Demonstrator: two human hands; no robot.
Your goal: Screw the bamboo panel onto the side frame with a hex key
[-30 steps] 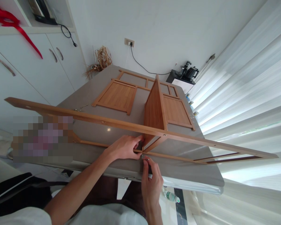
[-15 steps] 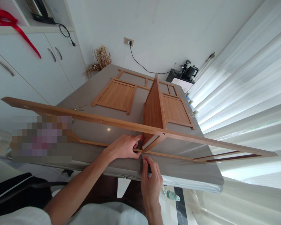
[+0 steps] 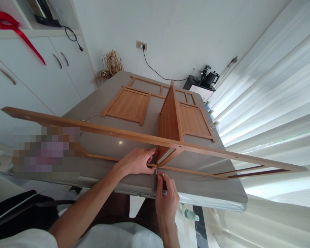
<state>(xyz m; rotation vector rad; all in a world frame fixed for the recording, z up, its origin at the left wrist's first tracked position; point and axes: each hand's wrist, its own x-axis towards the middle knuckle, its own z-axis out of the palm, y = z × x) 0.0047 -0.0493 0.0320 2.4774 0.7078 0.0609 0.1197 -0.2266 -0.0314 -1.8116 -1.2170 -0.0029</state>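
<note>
A long wooden frame (image 3: 134,137) stands on edge across the front of the grey table, with an upright slatted panel (image 3: 170,117) joined to its middle. My left hand (image 3: 135,161) is closed around the lower rail (image 3: 191,170) where the panel meets it. Just to the right and nearer to me, my right hand (image 3: 167,193) pinches a thin metal piece (image 3: 156,170), its end against that joint. It is too small to tell whether this is a screw or a key. A screw head (image 3: 181,147) shows in the upper rail.
Flat on the table (image 3: 93,103) lie a wooden panel (image 3: 129,105), another panel (image 3: 196,120) and a narrow frame (image 3: 147,81) behind them. Small metal tools (image 3: 90,117) lie at the left. A plastic bottle (image 3: 189,214) is on the floor, below the table's front edge.
</note>
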